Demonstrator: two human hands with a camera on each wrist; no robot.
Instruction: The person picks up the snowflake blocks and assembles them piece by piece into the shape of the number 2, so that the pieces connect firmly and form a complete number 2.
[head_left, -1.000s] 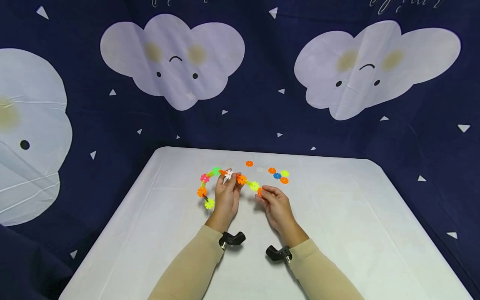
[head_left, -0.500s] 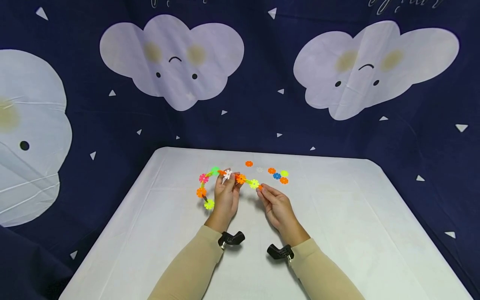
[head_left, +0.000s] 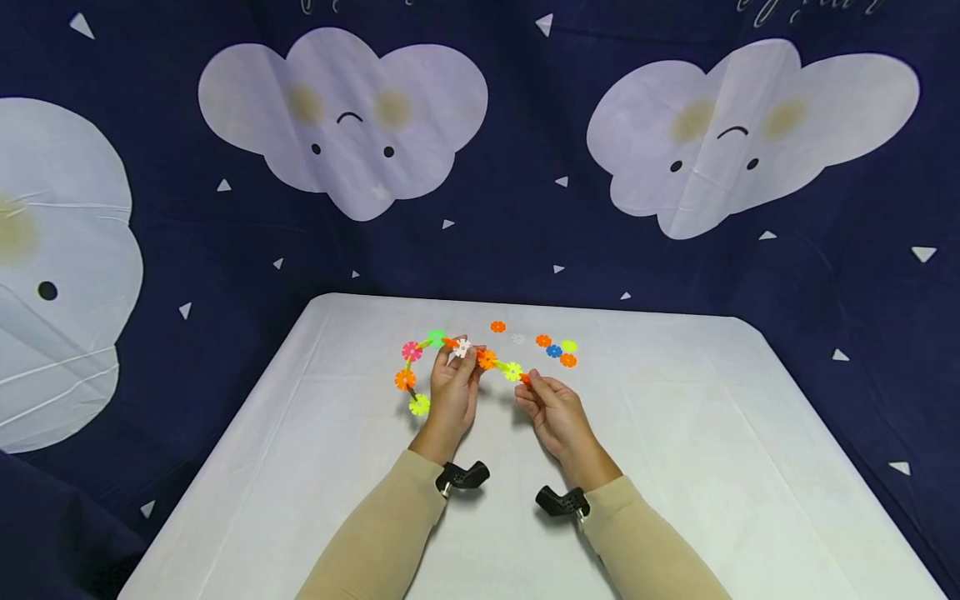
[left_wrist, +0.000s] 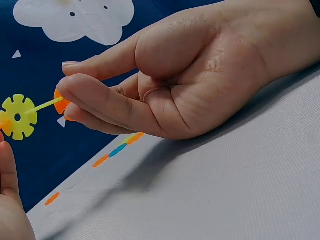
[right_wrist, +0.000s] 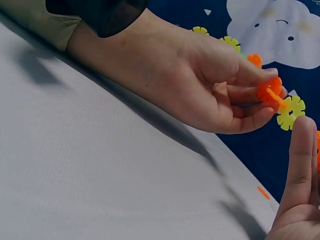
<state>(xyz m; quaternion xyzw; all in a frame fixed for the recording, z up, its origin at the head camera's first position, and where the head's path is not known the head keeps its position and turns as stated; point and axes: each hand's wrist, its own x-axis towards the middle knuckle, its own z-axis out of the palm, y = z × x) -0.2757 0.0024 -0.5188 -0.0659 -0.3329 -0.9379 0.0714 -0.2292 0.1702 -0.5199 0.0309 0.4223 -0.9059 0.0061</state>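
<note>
In the head view, my left hand (head_left: 453, 398) holds the middle of a curved chain of notched plastic snowflake discs, near a white disc (head_left: 462, 348) and an orange disc (head_left: 487, 359). The chain's far part arcs left through green, pink (head_left: 412, 352) and orange discs to a yellow one (head_left: 419, 405). From the left hand it runs right to another yellow disc (head_left: 512, 372). There my right hand (head_left: 561, 421) pinches an orange disc (right_wrist: 270, 90) between thumb and fingers, and it joins the yellow disc (right_wrist: 291, 113) in the right wrist view.
Loose discs lie on the white table (head_left: 675, 467) beyond the hands: an orange one (head_left: 498, 327), a pale one (head_left: 518, 339), and a cluster around a blue disc (head_left: 554, 352). A dark blue cloth (head_left: 525, 242) with clouds hangs behind the table.
The chain has shifted slightly right with the left hand. The orange disc in the right hand has turned from face-on to nearly edge-on, and the right fingers have moved a little on it.
</note>
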